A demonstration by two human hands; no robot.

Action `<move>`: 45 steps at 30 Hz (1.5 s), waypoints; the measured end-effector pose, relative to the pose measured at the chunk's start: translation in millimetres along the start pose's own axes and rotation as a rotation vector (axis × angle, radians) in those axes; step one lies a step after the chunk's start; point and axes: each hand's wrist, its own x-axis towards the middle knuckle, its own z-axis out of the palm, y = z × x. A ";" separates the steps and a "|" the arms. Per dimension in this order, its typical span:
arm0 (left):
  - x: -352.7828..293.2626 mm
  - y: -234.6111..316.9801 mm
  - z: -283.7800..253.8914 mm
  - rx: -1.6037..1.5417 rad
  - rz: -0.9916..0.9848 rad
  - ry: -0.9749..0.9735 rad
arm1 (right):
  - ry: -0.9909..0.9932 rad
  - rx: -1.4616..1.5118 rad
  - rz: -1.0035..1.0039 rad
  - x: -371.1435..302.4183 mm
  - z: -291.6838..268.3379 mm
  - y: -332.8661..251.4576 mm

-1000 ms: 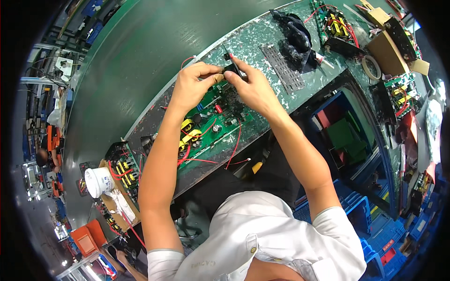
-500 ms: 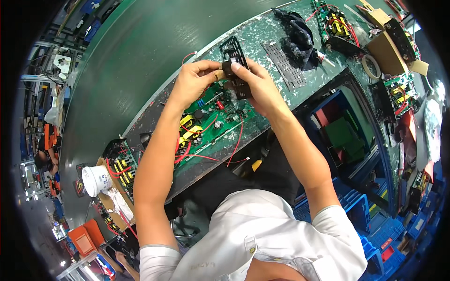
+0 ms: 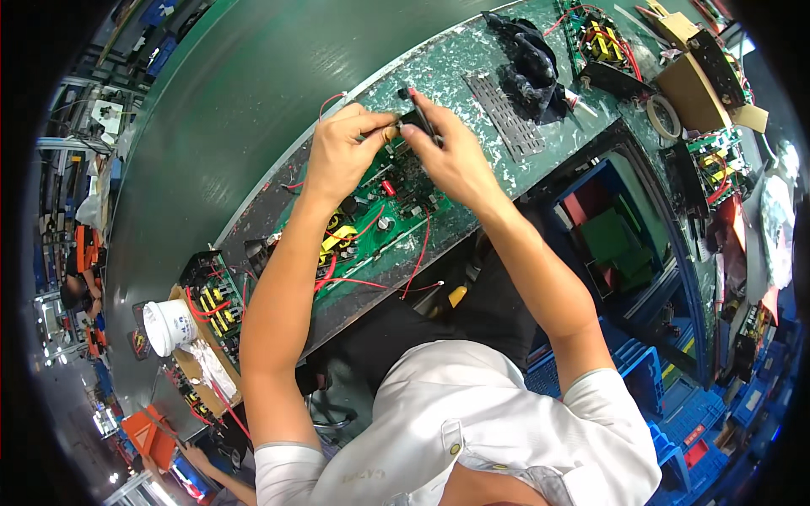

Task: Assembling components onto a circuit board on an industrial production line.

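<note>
My right hand (image 3: 456,160) grips a black slotted plate (image 3: 418,120), turned nearly edge-on, its thumb on the near side. Close against it, my left hand (image 3: 342,153) is closed in a pinch at the plate's left side. A small tan piece (image 3: 391,133) shows at the left fingertips; its kind is too small to make out. Beneath both hands lies a long green circuit board (image 3: 396,223) with yellow transformers (image 3: 339,240), a red component (image 3: 388,188) and loose red wires (image 3: 419,261). The hands cover the board's far end.
Right of my hands lie a grey slotted strip (image 3: 504,116) and a crumpled black cloth (image 3: 531,72). A tape roll (image 3: 664,118) and cardboard box (image 3: 696,94) stand farther right. At left is a white tub (image 3: 169,327). Another person's arm (image 3: 221,481) shows lower left.
The black slotted plate has turned from showing its broad face to nearly edge-on. My right hand has rotated with it and shifted slightly left; my left hand stays pinched beside it.
</note>
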 end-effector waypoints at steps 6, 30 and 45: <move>-4.0 6.4 -0.9 0.154 0.026 0.058 | 0.035 -0.129 -0.041 -4.9 5.2 -7.1; -33.0 -22.1 -99.2 0.334 -0.411 -0.583 | -0.065 -0.056 0.120 1.7 -4.2 -3.3; -19.8 8.3 -104.6 0.923 -0.109 -0.320 | -0.225 0.154 0.236 1.1 -13.9 -16.2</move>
